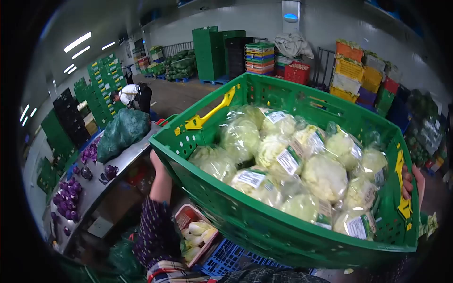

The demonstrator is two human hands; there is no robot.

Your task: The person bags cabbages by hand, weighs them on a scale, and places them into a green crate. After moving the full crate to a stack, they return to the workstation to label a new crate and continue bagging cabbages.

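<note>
A large green crate [283,236] with yellow handles, tilted and held up before me, fills the centre and right. Inside lie several cauliflowers [324,177] in clear plastic with white labels. At the crate's right end, the fingers of my right hand [409,181] are wrapped through the opening by the yellow handle. My left hand [158,162] is against the crate's left end, its fingers hidden behind the wall.
On the left, a metal table [123,158] holds purple cabbages [67,198] and a green sack [123,132]. Below are a red crate [207,240] of pale vegetables and a blue pallet [236,257]. A person [134,95] bends near stacked crates behind.
</note>
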